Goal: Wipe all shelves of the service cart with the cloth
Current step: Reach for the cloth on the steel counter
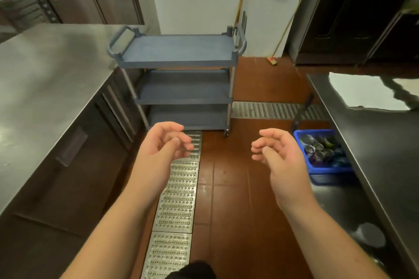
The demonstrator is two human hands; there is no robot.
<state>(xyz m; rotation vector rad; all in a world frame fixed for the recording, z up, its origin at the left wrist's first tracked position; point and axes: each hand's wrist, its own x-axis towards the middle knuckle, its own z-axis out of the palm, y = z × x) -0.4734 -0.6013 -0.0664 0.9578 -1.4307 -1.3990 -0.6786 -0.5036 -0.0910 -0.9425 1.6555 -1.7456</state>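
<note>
Both hands are empty: the left hand (164,142) and right hand (275,153) hover with loosely curled fingers over the floor. The blue three-shelf service cart (181,79) stands ahead, well apart from them, beside the steel table (45,79). No cloth is in view, so wiping may stall. The perforated drain grating (176,199) underfoot could trip a step; the cart's casters may roll under pressure.

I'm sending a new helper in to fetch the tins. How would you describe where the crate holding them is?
Find the steel counter along the right side of the room. On the red tile floor at its foot sits a blue plastic crate full of tin cans. It is the only bright blue thing there, lower and brighter than the grey-blue service cart.
</note>
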